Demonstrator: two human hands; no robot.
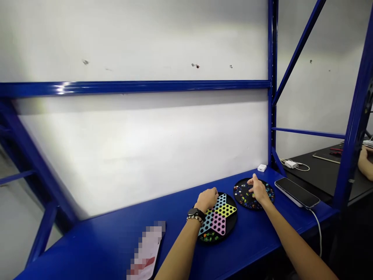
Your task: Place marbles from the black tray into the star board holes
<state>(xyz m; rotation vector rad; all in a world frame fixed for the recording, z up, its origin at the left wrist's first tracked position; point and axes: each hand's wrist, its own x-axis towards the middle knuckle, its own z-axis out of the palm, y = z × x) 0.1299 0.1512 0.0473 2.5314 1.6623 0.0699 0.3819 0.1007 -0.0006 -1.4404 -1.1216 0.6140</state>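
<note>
A round Chinese checkers board point(220, 218) with a pastel star full of holes lies on the blue shelf. Green and orange marbles point(211, 236) sit along its near rim. Over the far left part of the board is my left hand point(207, 199), its fingers curled together; anything in them is hidden. To the right stands a round black tray point(239, 186) holding several coloured marbles point(244, 197). My right hand point(258, 190) hovers over that tray with thumb and fingers apart, and no marble shows between them.
A phone point(298, 191) on a white cabled block lies right of the tray. Behind stands a white charger point(262, 168). A partly pixelated flat item point(147, 252) lies at left. Blue posts point(272, 116) frame the shelf. Beyond, another person's arm point(365, 163) rests at a black table point(323, 175).
</note>
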